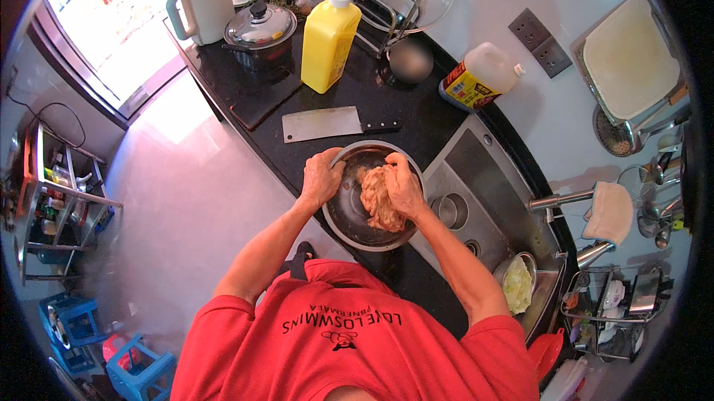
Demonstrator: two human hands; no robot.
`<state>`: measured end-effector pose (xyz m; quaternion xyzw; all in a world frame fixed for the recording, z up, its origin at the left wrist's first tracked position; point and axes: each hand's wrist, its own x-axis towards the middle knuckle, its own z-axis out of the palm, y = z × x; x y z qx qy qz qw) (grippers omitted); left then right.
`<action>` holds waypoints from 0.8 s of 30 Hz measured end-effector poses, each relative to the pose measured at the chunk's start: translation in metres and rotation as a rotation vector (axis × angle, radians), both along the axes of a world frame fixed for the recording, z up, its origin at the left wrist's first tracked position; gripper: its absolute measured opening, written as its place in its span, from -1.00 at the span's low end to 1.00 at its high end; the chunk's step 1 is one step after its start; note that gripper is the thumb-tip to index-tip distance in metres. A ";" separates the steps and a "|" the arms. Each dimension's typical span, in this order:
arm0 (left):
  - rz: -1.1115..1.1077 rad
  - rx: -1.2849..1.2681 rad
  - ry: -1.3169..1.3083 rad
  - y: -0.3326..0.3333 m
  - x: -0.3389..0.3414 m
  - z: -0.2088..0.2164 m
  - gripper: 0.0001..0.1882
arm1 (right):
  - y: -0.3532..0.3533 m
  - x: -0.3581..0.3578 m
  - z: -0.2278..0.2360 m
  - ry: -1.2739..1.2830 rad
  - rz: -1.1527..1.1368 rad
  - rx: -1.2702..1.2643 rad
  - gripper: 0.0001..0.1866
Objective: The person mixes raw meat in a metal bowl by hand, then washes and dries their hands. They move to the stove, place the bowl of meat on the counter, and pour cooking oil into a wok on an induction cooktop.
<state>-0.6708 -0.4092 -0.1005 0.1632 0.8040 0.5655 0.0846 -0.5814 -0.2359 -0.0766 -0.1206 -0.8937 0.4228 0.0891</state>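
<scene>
Forearms are stretched forward from the red-shirted body, and the hands are held apart on either side of a round metal bowl. Its left rim is gripped by the left hand, with the fingers curled over it. Inside, pinkish meat is touched by the bent fingers of the right hand; how far these are closed cannot be told. The bowl is set at the black counter's edge, beside the sink; beyond it a cleaver is laid flat.
</scene>
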 end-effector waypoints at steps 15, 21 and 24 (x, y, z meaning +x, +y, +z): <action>-0.012 -0.020 0.000 -0.004 0.000 -0.007 -0.74 | -0.029 0.018 0.063 0.224 -0.096 -0.180 -0.94; -0.033 -0.012 -0.023 -0.002 0.001 -0.006 -0.76 | 0.000 0.035 0.024 0.188 0.194 0.082 -0.75; -0.024 -0.009 -0.023 -0.004 -0.001 -0.008 -0.76 | -0.007 0.039 0.048 -0.118 0.333 0.453 -0.59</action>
